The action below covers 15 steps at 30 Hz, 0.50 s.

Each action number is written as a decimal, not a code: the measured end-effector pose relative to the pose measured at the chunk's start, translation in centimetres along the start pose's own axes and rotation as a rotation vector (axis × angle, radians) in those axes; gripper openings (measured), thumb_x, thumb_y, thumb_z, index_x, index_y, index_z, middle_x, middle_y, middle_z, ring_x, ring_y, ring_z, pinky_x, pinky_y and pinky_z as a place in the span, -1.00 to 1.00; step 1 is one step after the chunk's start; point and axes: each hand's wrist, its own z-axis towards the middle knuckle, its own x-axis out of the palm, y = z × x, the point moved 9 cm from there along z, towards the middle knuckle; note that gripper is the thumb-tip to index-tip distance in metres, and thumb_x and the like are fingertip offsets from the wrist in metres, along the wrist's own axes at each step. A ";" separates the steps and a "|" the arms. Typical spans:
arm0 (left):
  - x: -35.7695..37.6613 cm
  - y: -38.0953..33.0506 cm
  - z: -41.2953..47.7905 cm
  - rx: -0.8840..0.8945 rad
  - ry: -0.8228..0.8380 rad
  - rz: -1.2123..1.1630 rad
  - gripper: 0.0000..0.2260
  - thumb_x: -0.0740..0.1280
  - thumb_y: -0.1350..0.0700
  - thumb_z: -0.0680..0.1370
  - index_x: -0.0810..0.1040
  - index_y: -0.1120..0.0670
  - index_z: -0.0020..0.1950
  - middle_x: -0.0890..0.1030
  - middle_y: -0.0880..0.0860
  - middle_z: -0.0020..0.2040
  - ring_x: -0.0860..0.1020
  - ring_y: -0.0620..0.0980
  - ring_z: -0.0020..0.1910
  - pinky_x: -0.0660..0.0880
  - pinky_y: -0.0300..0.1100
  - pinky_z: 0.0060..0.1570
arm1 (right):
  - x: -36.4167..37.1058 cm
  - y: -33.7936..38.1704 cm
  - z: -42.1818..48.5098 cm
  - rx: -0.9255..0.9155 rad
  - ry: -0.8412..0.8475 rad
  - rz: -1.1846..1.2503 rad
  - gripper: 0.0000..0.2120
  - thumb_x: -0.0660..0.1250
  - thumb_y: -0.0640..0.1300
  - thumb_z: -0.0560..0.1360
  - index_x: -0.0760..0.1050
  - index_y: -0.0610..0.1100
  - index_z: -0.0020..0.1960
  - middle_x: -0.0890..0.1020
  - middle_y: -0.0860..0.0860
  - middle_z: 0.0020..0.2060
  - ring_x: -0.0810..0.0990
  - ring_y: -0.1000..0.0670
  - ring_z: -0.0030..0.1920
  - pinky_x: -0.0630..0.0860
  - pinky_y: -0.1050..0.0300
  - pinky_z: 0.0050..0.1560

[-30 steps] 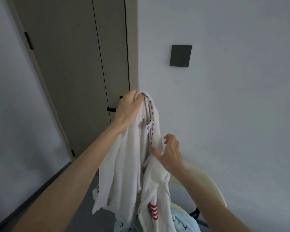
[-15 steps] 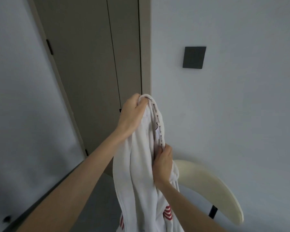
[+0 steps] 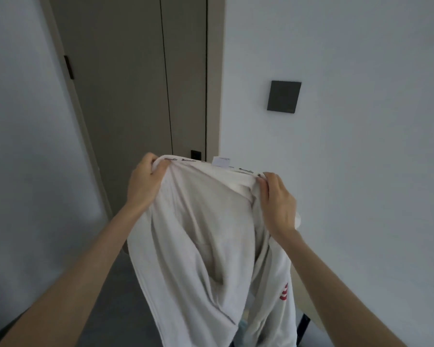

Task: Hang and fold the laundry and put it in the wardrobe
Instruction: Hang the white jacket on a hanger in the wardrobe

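Note:
A white garment (image 3: pixel 206 246) with red stripes low on its right side hangs in the air in front of me. Its banded top edge is stretched roughly level between my two hands, and a small white label sticks up from the middle of that edge. My left hand (image 3: pixel 145 181) grips the left end of the edge. My right hand (image 3: pixel 277 199) grips the right end. The cloth falls in loose folds below the frame's bottom.
A taupe door (image 3: pixel 135 83) with a dark handle plate stands straight ahead, framed by pale walls. A dark square wall panel (image 3: pixel 283 96) sits on the right wall. Part of a cream chair back (image 3: pixel 305 300) shows behind the garment at lower right.
My right hand slid along the garment's edge from under my left hand out to the right, spreading the bunched top edge wide. The view has tilted upward slightly.

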 end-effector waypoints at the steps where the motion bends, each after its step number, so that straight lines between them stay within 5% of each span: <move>1: -0.8 -0.3 0.0 0.024 -0.036 0.021 -0.80 0.23 0.02 0.58 0.38 0.13 -0.13 0.41 -0.04 -0.31 0.38 -0.02 -0.28 0.25 -0.11 -0.34 | -0.5 0.5 0.8 -0.076 -0.020 -0.070 -0.68 0.03 0.00 0.61 0.46 -0.17 0.03 0.58 -0.04 -0.12 0.55 -0.10 -0.20 0.35 0.13 -0.31; 5: -3.1 -3.1 -0.5 0.099 -0.177 0.076 -0.82 0.20 0.03 0.59 0.40 0.14 0.00 0.49 0.02 -0.20 0.41 0.05 -0.19 0.25 -0.13 -0.20 | 1.1 -0.1 0.6 -0.203 0.060 -0.335 -0.91 0.28 -0.18 0.51 0.46 -0.21 -0.05 0.57 -0.08 -0.28 0.57 -0.14 -0.34 0.42 0.10 -0.49; 8: -3.2 -4.6 -1.4 0.130 -0.212 0.125 -0.83 0.19 0.04 0.60 0.40 0.14 0.02 0.49 0.01 -0.20 0.41 0.06 -0.21 0.24 -0.14 -0.21 | 4.2 -2.0 -2.6 -0.087 0.232 -0.456 -0.65 0.48 -0.36 0.29 0.36 -0.18 -0.07 0.52 -0.08 -0.31 0.55 -0.13 -0.31 0.48 0.07 -0.50; 12: -2.9 -4.3 -2.6 0.123 -0.194 0.158 -0.84 0.19 0.05 0.60 0.40 0.14 0.02 0.49 0.00 -0.21 0.42 0.03 -0.22 0.22 -0.15 -0.22 | 6.2 -3.8 -6.3 0.063 0.423 -0.440 -0.72 0.16 -0.40 0.51 0.31 -0.18 0.18 0.45 -0.07 0.04 0.44 -0.10 0.06 0.54 0.07 -0.14; 15: -3.4 -3.8 -3.0 0.079 -0.211 0.109 -0.84 0.19 0.05 0.60 0.40 0.14 0.02 0.49 0.01 -0.19 0.46 0.10 -0.15 0.27 -0.12 -0.18 | 6.1 -4.2 -7.7 0.088 0.431 -0.450 -0.69 0.16 -0.38 0.51 0.29 -0.17 0.22 0.40 -0.08 0.10 0.41 -0.07 0.06 0.47 0.10 -0.25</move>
